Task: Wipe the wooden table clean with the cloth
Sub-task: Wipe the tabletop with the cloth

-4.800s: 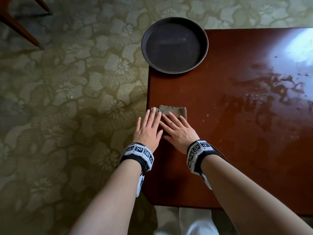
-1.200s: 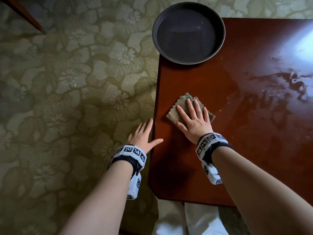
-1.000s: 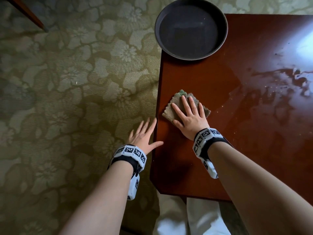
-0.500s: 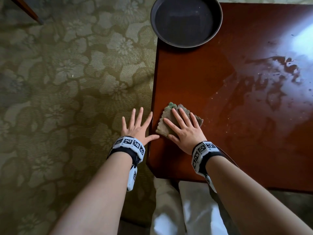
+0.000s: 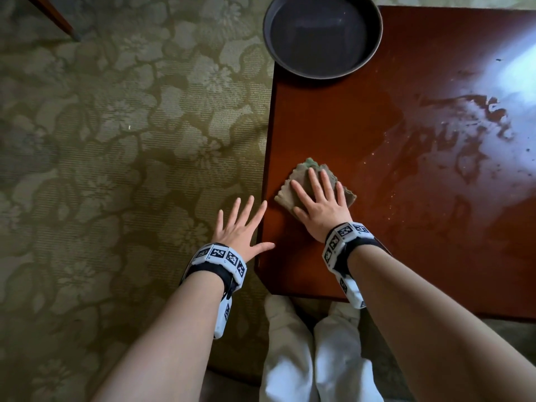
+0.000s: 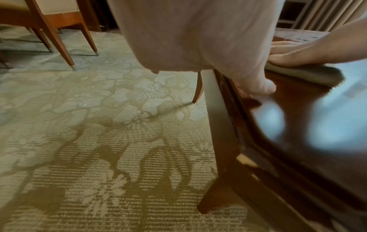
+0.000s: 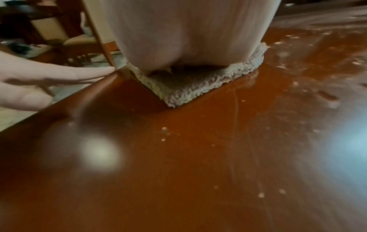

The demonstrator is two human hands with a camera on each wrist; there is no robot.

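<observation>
A folded grey-green cloth (image 5: pixel 290 190) (image 7: pixel 190 84) (image 6: pixel 309 73) lies on the glossy red-brown wooden table (image 5: pixel 377 227) near its left edge. My right hand (image 5: pixel 317 198) presses flat on the cloth with straight, spread fingers. My left hand (image 5: pixel 242 224) is spread flat at the table's left edge, thumb (image 6: pixel 260 87) over the tabletop, other fingers out over the carpet. It holds nothing. Pale crumbs and smears (image 5: pixel 406 158) (image 7: pixel 164 133) dot the table right of the cloth.
A dark round tray (image 5: pixel 322 36) sits on the table's far left corner, overhanging the edge. Wet-looking smears (image 5: pixel 470 134) spread across the bright right side of the table. Patterned carpet (image 5: pixel 116 169) lies to the left. Chair legs (image 6: pixel 57 39) stand beyond. White trouser legs (image 5: pixel 313 352) are below the near edge.
My right hand has slid the cloth toward the table's left edge over the last second. My left hand has stayed spread flat at that edge.
</observation>
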